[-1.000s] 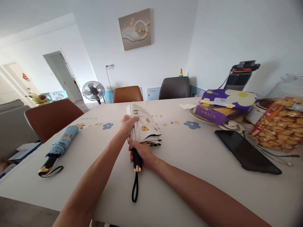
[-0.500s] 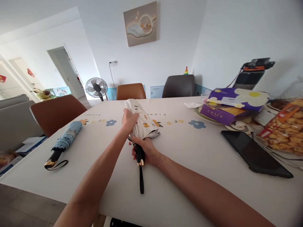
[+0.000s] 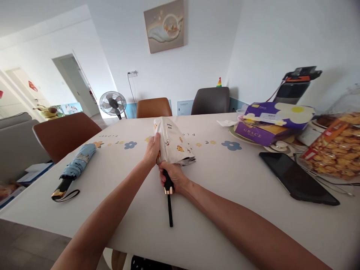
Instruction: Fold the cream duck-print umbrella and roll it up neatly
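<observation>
A folded white umbrella (image 3: 176, 144) with small orange and yellow prints lies in the middle of the table, its loose canopy pointing away from me. My right hand (image 3: 173, 177) is closed around its black handle, near the canopy's lower edge. From the handle's gold-coloured end a black strap (image 3: 170, 212) hangs towards me. My left hand (image 3: 152, 150) holds the canopy's left side, the fingers partly hidden by the cloth. Off to the left lies a second umbrella, light blue (image 3: 79, 161), rolled up, with a black handle and a wrist loop.
The white table (image 3: 213, 225) carries a printed flower pattern. On its right are a dark phone or tablet (image 3: 298, 178), purple boxes (image 3: 253, 134), a snack jar (image 3: 334, 157) and cables. Chairs (image 3: 154, 108) stand along the far side, and a fan (image 3: 113, 103) is behind them.
My left hand has slid from the top of the canopy down to its left side, and the canopy has spread a little. My right hand still grips the handle.
</observation>
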Motion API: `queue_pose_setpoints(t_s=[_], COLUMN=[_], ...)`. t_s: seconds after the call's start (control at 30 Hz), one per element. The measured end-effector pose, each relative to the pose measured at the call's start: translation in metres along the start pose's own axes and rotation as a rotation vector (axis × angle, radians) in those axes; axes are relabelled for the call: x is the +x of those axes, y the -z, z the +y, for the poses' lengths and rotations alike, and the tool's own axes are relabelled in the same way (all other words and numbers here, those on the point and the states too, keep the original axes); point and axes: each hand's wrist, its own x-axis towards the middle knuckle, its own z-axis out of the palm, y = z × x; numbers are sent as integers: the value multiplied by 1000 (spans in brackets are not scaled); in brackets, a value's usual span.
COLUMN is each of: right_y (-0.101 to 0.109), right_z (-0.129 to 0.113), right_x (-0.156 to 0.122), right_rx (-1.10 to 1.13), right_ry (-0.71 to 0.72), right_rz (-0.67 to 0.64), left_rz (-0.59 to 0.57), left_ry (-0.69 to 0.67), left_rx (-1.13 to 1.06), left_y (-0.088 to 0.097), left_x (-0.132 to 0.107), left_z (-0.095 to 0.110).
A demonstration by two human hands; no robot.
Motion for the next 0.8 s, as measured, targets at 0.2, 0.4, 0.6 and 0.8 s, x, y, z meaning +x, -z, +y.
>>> queue_pose_setpoints(t_s=[0.2, 0.4, 0.6, 0.8], right_y=[-1, 1, 5, 6], right_z=[-1, -2, -2, -3], right_x=[-1, -3, -3, -4], right_rx=[42, 106, 175, 241], right_ry=[-3, 6, 33, 32], right_rz=[25, 34, -14, -41], left_rz=[71, -73, -324, -375], left_ry=[226, 346, 539, 549], left_rx=[71, 77, -105, -140], left_y=[24, 28, 32, 40], left_x=[-12, -20, -19, -15], left_z=[-29, -29, -23, -25])
